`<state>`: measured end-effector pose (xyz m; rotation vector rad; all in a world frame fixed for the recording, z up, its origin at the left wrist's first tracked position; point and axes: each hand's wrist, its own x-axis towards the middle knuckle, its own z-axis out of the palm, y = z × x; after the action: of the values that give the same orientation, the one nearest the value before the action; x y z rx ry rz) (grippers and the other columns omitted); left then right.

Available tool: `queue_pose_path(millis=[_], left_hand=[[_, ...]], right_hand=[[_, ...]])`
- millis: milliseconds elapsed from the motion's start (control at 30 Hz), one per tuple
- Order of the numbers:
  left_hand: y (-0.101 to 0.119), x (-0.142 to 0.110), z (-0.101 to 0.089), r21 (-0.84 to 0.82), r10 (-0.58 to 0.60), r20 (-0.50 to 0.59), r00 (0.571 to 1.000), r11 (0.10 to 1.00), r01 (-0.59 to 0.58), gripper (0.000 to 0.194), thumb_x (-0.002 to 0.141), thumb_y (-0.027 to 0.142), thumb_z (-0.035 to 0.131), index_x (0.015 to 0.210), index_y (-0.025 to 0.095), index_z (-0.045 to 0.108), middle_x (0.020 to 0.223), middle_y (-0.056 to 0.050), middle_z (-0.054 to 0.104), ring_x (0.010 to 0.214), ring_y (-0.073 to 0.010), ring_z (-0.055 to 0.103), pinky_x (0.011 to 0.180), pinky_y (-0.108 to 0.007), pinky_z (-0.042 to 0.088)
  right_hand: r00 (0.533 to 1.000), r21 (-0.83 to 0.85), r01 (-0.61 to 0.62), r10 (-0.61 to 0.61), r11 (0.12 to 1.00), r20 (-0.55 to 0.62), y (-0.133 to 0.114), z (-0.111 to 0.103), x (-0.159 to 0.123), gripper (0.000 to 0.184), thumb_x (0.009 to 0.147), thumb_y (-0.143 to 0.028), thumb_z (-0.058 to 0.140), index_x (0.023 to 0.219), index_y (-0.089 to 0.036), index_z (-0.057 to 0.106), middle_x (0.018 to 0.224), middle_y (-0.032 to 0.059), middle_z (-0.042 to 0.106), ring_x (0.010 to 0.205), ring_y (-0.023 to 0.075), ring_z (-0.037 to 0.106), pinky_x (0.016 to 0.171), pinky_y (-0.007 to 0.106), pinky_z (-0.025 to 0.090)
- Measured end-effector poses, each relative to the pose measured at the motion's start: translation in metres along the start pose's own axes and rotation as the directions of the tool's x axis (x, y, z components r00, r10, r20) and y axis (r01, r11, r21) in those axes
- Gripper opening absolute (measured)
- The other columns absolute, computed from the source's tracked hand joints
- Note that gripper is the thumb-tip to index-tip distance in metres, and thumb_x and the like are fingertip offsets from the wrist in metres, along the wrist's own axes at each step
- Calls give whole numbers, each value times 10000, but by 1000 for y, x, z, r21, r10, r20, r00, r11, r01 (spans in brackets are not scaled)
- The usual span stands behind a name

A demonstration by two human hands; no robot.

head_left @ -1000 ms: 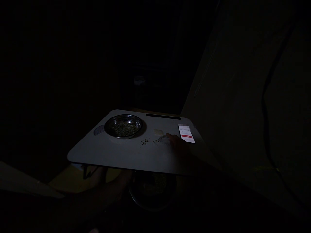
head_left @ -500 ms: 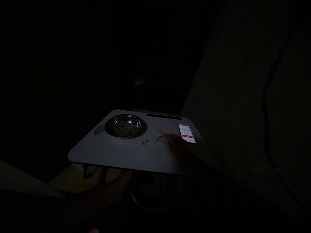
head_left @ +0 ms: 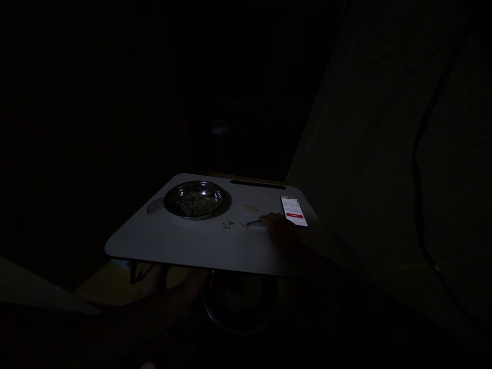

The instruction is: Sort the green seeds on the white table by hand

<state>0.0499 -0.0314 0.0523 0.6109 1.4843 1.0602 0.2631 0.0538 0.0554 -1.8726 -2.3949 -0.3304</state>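
A round steel bowl [head_left: 194,199] on the white bench [head_left: 184,243] holds greenish grains. The right hand [head_left: 282,230] rests by a small pale ring [head_left: 257,223], grip indiscernible. The left hand [head_left: 192,287], beneath the bench near a second bowl [head_left: 240,302], is too dark to judge.

A bowl [head_left: 194,200] stands on the far left part of the desk [head_left: 184,246], with grains [head_left: 196,203] inside it. A round inset [head_left: 155,206] lies just left of the bowl. Behind, along the far edge, runs a slot [head_left: 258,184]. The phone [head_left: 294,211] lies flat at the far right corner. Between bowl and phone sits a small pale piece [head_left: 249,208]. Nearer than that, loose grains [head_left: 228,224] lie scattered on the desk, with a ring [head_left: 255,223] to their right. The right hand [head_left: 280,229] rests on the desk, touching the ring, just left of the phone. Below the near edge sits a second bowl [head_left: 240,302], with the left arm [head_left: 169,307] to its left.
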Motion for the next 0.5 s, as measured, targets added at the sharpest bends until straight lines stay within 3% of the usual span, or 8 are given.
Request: queue_pose_path(millis=[500], left_hand=[[-1, 1, 4, 57, -6, -119, 993, 998, 13, 352, 526, 186, 667, 855, 154, 548, 776, -80, 646, 640, -196, 601, 508, -263, 465]], right_hand=[[994, 21, -4, 2, 1000, 109, 11, 2, -13, 365, 762, -137, 364, 1100, -246, 450, 1033, 40, 488, 889, 174, 439, 683, 271, 350]])
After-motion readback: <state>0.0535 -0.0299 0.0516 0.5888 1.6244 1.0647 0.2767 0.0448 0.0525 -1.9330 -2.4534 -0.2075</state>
